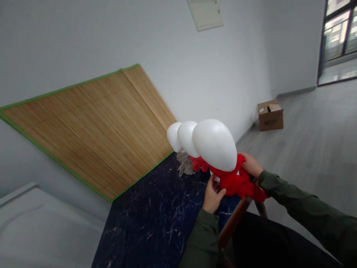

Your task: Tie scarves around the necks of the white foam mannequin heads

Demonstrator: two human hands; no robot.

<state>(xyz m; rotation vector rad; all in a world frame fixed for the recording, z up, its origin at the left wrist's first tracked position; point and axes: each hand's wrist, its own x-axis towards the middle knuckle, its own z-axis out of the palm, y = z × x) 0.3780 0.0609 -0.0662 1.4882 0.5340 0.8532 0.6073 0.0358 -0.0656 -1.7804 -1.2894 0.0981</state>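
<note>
Right hand (251,165) has hold of the red cloth (232,183) at its far side, left hand (213,196) is at its near side with thumb and fingers a bit apart, can't tell if it's really gripping. So the cloth sits between both, round the base of the nearest white egg-shaped form (214,143), which blocks part of the two white forms (187,137) behind. Past that there's more red fabric (199,163) and a grey cloth (185,163) on the dark marbled worktop (145,212), a wooden rail (234,219) in front, a bamboo mat (100,130) against the wall, and a cardboard box (270,116) on the floor, print too small to read
</note>
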